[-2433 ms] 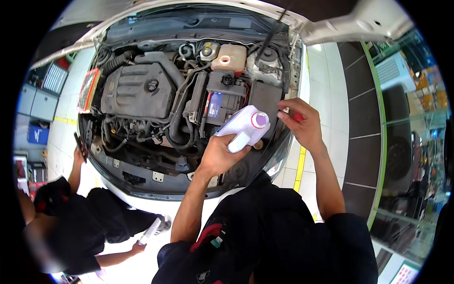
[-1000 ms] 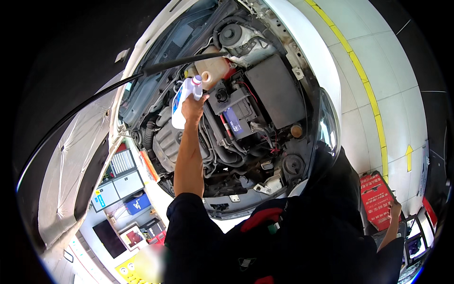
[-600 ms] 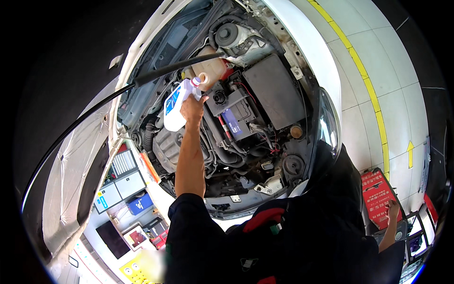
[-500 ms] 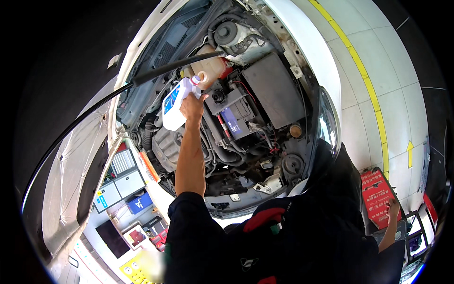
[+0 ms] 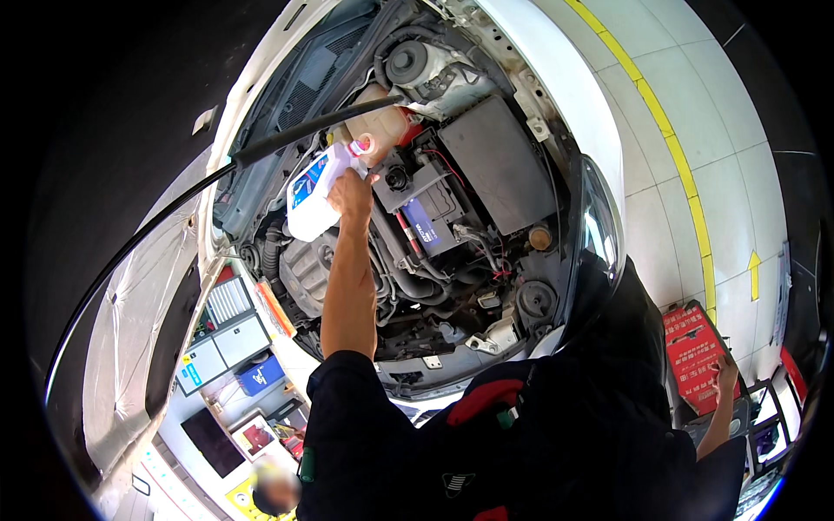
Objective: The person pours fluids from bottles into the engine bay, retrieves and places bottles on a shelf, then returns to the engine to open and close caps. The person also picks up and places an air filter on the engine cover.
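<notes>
My left hand [image 5: 351, 194] is closed round a white plastic jug [image 5: 318, 193] with a blue label. The jug is tilted, its neck at the round filler neck of a beige plastic reservoir [image 5: 375, 127] in the car's engine bay. Pinkish red shows at the jug's mouth; whether it is flowing liquid, I cannot tell. Close to that hand is the battery [image 5: 427, 219], with a red cable along it. At the far right, my right hand [image 5: 726, 373] hangs low with its fingers apart, in front of a red box [image 5: 691, 356] with pale print.
A black hood prop [image 5: 295, 135] crosses over the reservoir, near the jug. The raised hood [image 5: 143, 304] is at left. A large black cover [image 5: 502, 163] lies right of the battery. Shelving with a blue box [image 5: 261, 375] stands at lower left, where a person appears.
The jug's base has swung a little to the left, its neck staying by the filler. My left hand still grips it. The view has shifted slightly; my right hand keeps its place.
</notes>
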`<act>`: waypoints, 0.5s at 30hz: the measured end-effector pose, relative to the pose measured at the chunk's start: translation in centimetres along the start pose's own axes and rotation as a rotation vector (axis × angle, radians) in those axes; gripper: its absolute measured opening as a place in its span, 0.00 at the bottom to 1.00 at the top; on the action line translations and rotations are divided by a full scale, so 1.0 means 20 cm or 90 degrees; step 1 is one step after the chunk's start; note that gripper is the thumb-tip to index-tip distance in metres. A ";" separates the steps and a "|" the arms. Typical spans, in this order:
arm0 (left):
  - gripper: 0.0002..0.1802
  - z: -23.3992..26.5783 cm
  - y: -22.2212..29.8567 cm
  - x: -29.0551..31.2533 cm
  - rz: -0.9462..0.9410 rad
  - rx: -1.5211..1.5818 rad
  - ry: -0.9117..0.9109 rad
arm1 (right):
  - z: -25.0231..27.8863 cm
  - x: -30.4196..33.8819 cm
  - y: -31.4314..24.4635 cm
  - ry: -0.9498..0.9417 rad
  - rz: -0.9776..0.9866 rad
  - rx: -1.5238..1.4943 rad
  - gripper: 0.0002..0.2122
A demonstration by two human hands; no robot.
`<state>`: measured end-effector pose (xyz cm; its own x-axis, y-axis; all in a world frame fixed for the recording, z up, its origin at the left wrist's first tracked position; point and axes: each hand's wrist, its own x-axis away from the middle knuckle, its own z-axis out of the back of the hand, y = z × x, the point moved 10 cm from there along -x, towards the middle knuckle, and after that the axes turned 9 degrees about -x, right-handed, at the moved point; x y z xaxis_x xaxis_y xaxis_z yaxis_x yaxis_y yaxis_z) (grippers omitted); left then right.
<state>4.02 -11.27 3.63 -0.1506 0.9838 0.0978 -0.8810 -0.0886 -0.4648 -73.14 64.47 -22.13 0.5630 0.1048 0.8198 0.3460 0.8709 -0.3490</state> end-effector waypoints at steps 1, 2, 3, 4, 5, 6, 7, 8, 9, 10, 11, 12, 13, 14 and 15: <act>0.31 0.00 0.00 -0.01 -0.001 0.002 -0.005 | 0.00 0.00 0.00 0.003 -0.005 0.002 0.13; 0.31 0.00 0.00 -0.01 -0.001 0.004 -0.011 | 0.00 0.00 0.00 0.007 -0.009 0.004 0.13; 0.31 0.00 0.01 -0.01 0.000 0.004 -0.011 | -0.01 0.00 0.01 0.010 -0.014 0.006 0.13; 0.30 0.01 0.01 0.00 0.002 0.002 -0.012 | -0.02 0.02 -0.02 0.005 -0.010 0.011 0.13; 0.30 0.01 0.01 0.00 0.003 0.001 -0.012 | -0.03 0.03 -0.04 0.000 -0.006 0.015 0.13; 0.30 0.02 0.02 0.00 0.001 -0.006 -0.009 | -0.05 0.04 -0.06 -0.006 -0.002 0.020 0.13; 0.29 0.02 0.02 0.00 -0.001 -0.013 -0.007 | -0.06 0.04 -0.07 -0.009 0.007 0.018 0.14; 0.29 0.02 0.03 -0.01 -0.004 -0.021 -0.005 | -0.06 0.03 -0.08 -0.012 0.015 0.016 0.14; 0.29 0.02 0.03 -0.01 -0.002 -0.024 -0.012 | -0.06 0.03 -0.09 -0.015 0.024 0.014 0.14; 0.29 0.01 0.03 -0.02 0.001 -0.028 -0.020 | -0.06 0.01 -0.09 -0.012 0.031 0.021 0.14; 0.29 0.00 0.03 -0.03 0.004 -0.032 -0.028 | -0.06 0.00 -0.10 -0.009 0.039 0.027 0.14; 0.29 0.00 0.03 -0.03 0.000 -0.039 -0.023 | -0.05 -0.02 -0.10 -0.005 0.047 0.034 0.14; 0.29 0.00 0.03 -0.04 -0.004 -0.046 -0.018 | -0.06 -0.02 -0.10 -0.007 0.048 0.034 0.13; 0.29 0.01 0.03 -0.04 -0.008 -0.053 -0.012 | -0.07 -0.02 -0.11 -0.008 0.048 0.033 0.13; 0.29 0.01 0.03 -0.04 -0.010 -0.056 -0.013 | -0.08 -0.02 -0.12 -0.010 0.049 0.033 0.13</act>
<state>3.49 -12.19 3.32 -0.1475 0.9813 0.1234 -0.8409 -0.0588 -0.5380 -72.90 61.63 -22.36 0.5747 0.1799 0.7983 0.2624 0.8835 -0.3881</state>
